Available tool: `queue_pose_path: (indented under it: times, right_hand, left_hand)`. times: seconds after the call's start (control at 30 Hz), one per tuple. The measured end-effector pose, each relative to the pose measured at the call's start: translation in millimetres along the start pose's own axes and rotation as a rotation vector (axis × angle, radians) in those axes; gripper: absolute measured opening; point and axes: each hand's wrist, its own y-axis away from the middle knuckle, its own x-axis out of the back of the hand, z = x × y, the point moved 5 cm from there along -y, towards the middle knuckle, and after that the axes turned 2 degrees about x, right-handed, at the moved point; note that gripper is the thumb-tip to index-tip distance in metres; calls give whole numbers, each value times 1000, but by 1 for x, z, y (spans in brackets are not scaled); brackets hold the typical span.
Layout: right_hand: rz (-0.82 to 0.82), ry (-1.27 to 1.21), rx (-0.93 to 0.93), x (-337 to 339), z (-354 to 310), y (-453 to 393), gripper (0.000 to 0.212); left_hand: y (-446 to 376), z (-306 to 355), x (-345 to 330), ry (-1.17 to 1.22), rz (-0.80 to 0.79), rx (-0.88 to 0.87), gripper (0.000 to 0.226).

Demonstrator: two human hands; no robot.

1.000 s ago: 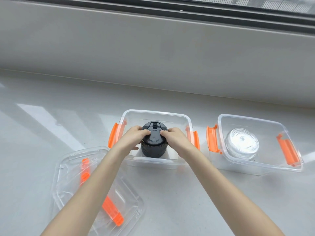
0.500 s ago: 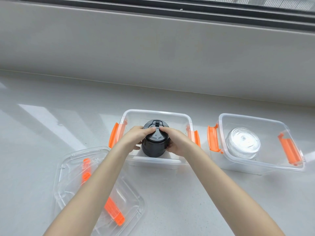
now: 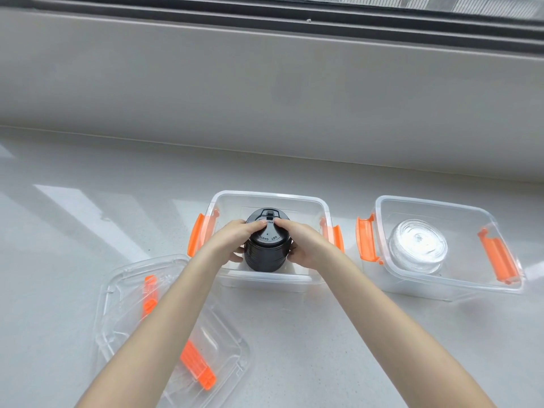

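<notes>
Left forearm [image 3: 173,319] hides part of clear lid [image 3: 123,295]

I see a black stack of lids [image 3: 266,248], round cup lids of plastic nested one on another, so the side shows fine ridges. The top lid [image 3: 268,231] has raised letters, "HOT CAUTION" as far as I can read, and a small drinking tab at its far edge. The stack stands nearly upright, its top leaning a little away from me. It is inside the middle clear box [image 3: 265,194], close to the near wall. This box is open and has orange latches [image 3: 195,237] on both short sides. My left hand [image 3: 232,242] and right hand [image 3: 306,245] grip the stack from both sides, thumbs on the top lid. I cannot tell if it touches the box floor.
</notes>
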Motion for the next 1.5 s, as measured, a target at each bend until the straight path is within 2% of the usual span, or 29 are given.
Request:
queue_pose_path:
  times: [0.07, 0.13, 0.17, 0.23, 0.3, 0.33, 0.4, 0.47, 0.5, 0.57, 0.67, 0.73, 0.77, 0.87, 0.93, 1.0, 1.13, 1.27, 1.4, 1.5]
  right_hand:
    - [25, 79, 13, 3, -4, 5, 27]
    - [57, 162, 51, 8, -9, 13, 53]
    - [56, 195, 86, 9, -13, 19, 57]
    - [33, 257, 193, 17, -25, 34, 45]
    - [20, 285, 299, 28, -41, 53, 23]
    - [26, 266, 356, 37, -49, 63, 19]
    - [103, 228, 464, 63, -64, 84, 17]
    - [195, 232, 551, 90, -75, 102, 17]
    - [227, 234, 576, 106, -77, 110, 17]
    - [295, 249, 581, 141, -75, 119, 18]
    - [403, 249, 557, 192, -66, 125, 20]
    - [464, 234, 516, 223, -56, 123, 22]
    - [492, 244, 488, 240, -50, 121, 25]
    - [559, 303, 407, 271, -33, 109, 32]
    - [559, 342, 362, 283, -26, 101, 39]
    - [502, 366, 321, 289, -21, 89, 49]
    - [408, 442, 233, 288, -14, 71, 58]
    - [353, 515, 263, 286, -15, 65, 31]
    - [365, 613, 300, 294, -14, 68, 26]
    - [351, 705, 278, 298, -9, 70, 11]
  left_hand:
    - [3, 2, 1, 0, 23, 19, 56]
    - [8, 4, 3, 8, 73, 20, 59]
    - [11, 6, 3, 17, 97, 5, 60]
    - [18, 17, 0, -10, 156, -80, 63]
    - [34, 37, -7, -79, 268, -219, 63]
    - [45, 49, -13, -99, 324, -309, 60]
    - [68, 74, -33, -75, 391, -481, 47]
    - [82, 89, -58, 24, 312, -543, 24]
    - [85, 95, -76, 69, 206, -523, 16]
    - [89, 104, -113, 101, 5, -465, 18]
    - [86, 113, -166, 103, -165, -399, 11]
    - [78, 117, -193, 83, -186, -368, 6]
    - [74, 119, -207, 77, -189, -337, 11]
    - [62, 119, -233, 148, -202, -168, 42]
    - [55, 120, -247, 258, -220, -69, 52]
    - [49, 119, -257, 328, -235, 35, 50]
    - [40, 112, -265, 390, -305, 167, 23]
    - [28, 111, -268, 404, -283, 162, 26]
    - [24, 111, -271, 417, -266, 144, 15]
    - [19, 107, -269, 368, -232, 146, 42]
